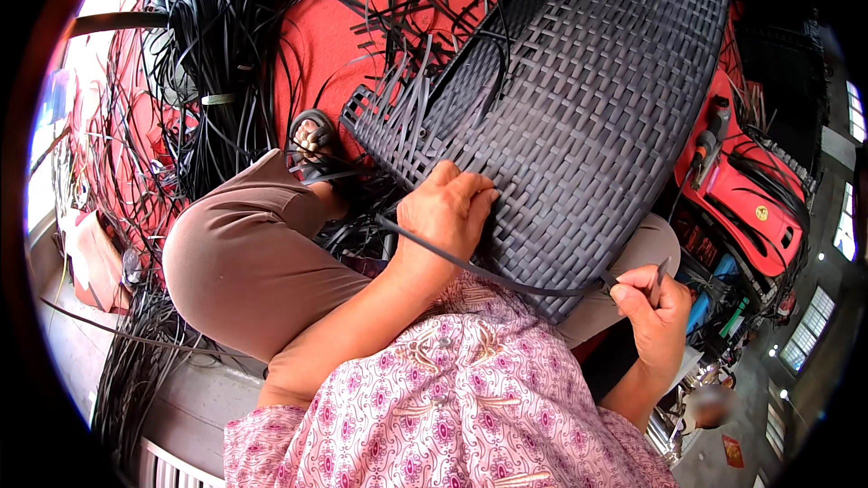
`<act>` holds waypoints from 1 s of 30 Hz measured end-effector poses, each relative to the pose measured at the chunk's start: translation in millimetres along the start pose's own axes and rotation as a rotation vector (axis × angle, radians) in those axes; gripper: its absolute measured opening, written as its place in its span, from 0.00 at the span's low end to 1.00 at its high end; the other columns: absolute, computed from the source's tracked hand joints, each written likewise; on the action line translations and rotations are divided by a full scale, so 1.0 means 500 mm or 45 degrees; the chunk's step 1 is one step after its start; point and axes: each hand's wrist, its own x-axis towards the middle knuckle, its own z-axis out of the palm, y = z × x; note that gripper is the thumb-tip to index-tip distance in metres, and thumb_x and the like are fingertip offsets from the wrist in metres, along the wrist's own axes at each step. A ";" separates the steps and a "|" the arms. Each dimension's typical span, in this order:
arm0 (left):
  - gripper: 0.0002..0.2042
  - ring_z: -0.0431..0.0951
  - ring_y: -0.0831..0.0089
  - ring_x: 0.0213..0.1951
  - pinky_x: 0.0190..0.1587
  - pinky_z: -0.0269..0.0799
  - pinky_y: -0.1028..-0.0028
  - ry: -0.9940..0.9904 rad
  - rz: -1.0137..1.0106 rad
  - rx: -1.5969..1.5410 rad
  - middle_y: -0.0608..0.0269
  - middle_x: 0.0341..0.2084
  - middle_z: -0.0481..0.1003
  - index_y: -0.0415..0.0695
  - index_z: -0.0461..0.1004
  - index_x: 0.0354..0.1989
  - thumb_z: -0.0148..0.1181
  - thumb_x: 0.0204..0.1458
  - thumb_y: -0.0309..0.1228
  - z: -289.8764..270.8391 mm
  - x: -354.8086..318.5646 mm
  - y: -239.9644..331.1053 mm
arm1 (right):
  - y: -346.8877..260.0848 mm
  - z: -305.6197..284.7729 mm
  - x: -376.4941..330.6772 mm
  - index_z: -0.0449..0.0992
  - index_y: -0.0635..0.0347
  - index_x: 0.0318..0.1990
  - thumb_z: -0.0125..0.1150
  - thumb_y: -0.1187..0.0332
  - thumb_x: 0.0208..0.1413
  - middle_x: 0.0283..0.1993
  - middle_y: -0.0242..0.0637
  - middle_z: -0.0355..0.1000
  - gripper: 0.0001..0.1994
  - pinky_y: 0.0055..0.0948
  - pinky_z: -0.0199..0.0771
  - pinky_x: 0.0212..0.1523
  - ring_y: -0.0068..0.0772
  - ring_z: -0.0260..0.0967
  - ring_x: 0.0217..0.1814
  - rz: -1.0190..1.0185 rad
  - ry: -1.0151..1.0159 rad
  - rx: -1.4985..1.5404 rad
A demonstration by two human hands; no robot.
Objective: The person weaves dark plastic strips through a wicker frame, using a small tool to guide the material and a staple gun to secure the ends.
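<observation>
The left hand (449, 210) is pressing flat on the woven panel (579, 117) to steady it, while the right hand (658, 307) is gripping a black strip (506, 282), keeping it taut.

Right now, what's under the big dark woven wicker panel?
The dark woven wicker panel lies over the person's lap; a brown-trousered knee shows at its left edge, red floor and loose black strips beyond. The left hand presses on top. Anything directly beneath is covered.

Dark grey woven panel (597, 108) (basket-weave pattern).
</observation>
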 end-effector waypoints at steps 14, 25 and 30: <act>0.13 0.76 0.54 0.29 0.34 0.73 0.63 -0.250 -0.055 -0.149 0.51 0.28 0.71 0.39 0.79 0.49 0.62 0.57 0.29 -0.004 -0.034 0.015 | -0.001 -0.019 -0.005 0.78 0.67 0.30 0.71 0.74 0.50 0.21 0.25 0.68 0.07 0.20 0.55 0.23 0.13 0.57 0.22 0.006 -0.048 0.058; 0.10 0.77 0.52 0.31 0.34 0.74 0.62 -0.181 0.050 -0.061 0.52 0.29 0.74 0.42 0.79 0.44 0.61 0.55 0.27 -0.017 -0.002 -0.004 | 0.001 0.009 0.000 0.77 0.67 0.31 0.69 0.74 0.52 0.22 0.24 0.67 0.06 0.19 0.57 0.26 0.11 0.57 0.25 0.049 0.013 0.041; 0.12 0.78 0.51 0.30 0.34 0.75 0.59 -0.257 0.112 0.165 0.53 0.29 0.74 0.46 0.80 0.46 0.58 0.54 0.27 -0.021 0.005 -0.001 | 0.002 0.006 -0.001 0.77 0.67 0.31 0.69 0.74 0.53 0.22 0.23 0.67 0.07 0.19 0.57 0.26 0.12 0.57 0.25 0.049 -0.006 0.029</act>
